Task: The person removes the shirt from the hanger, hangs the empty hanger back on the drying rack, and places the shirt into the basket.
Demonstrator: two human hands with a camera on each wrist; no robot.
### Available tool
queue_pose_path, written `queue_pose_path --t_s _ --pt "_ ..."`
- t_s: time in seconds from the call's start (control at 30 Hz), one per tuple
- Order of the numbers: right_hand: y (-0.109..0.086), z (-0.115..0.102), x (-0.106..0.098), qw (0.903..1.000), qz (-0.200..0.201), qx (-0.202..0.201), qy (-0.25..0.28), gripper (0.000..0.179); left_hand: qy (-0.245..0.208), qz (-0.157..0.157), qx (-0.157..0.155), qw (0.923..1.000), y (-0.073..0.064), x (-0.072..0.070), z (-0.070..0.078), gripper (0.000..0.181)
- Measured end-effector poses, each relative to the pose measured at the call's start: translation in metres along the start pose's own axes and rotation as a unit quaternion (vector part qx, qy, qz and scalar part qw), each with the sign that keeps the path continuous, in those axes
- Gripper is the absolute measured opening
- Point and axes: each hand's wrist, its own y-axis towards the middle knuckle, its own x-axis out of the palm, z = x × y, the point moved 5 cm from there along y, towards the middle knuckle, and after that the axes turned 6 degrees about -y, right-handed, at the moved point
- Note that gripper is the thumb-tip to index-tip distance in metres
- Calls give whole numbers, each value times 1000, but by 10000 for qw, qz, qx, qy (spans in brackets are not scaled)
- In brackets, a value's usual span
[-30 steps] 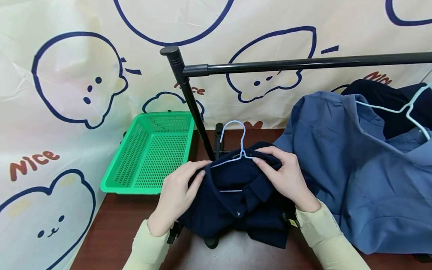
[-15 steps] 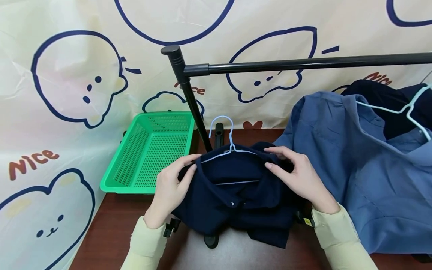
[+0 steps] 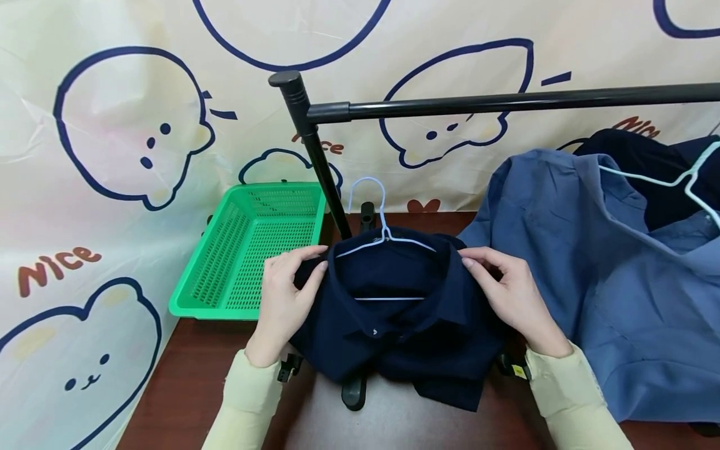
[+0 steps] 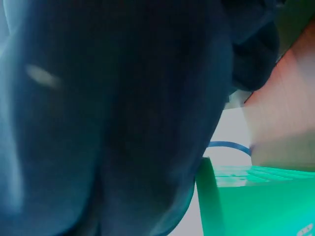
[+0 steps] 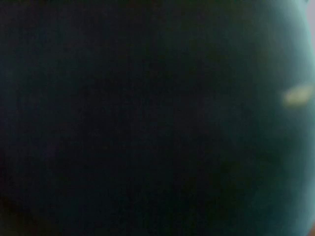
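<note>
A navy collared shirt (image 3: 416,356) is on a pale blue hanger (image 3: 385,232), whose hook rises above the collar and whose bottom bar shows through the neck opening. With thumb and fingers, my left hand (image 3: 287,297) pinches the shirt at its left shoulder, beside the collar. On the other side my right hand (image 3: 517,297) pinches the right shoulder the same way. Dark cloth of the shirt (image 4: 147,98) fills most of the left wrist view. In the right wrist view the shirt (image 5: 147,118) covers nearly everything, blurred, and the fingers are hidden.
A black garment rack's bar (image 3: 506,101) crosses above and behind the shirt. The green basket (image 3: 188,310) stands at the back left of the brown table (image 3: 169,381). To the right hang a blue shirt (image 3: 635,325) on a mint hanger (image 3: 683,178) and dark garments (image 3: 621,150).
My right hand has moved outward to the right and my left hand slightly left. The collar has spread wider and lies more even, and the hanger has shifted left and up.
</note>
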Motion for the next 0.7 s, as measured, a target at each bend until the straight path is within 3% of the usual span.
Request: queue_pose_path --t_s 0.1,0.17,0.27,0.37,0.47,0.7 --pt "0 1 -2 9996 284 35 -24 19 237 -112 -89 9996 -2 1 4 42" --pt "1 0 -3 9993 383 0 -6 19 474 -402 -126 9980 -4 3 11 61" --pt "1 -2 -6 9987 511 -69 -18 18 973 -969 -220 9903 -8 10 19 89" --pt "1 -2 -6 9985 543 -29 -6 18 1434 -1342 -264 9802 -10 17 20 98" --pt "-1 -3 -5 9988 467 48 120 21 1547 -1303 -189 9791 -11 21 16 87" --pt "-3 -7 -3 9985 394 -148 336 23 1525 -780 97 9852 -12 23 6 46"
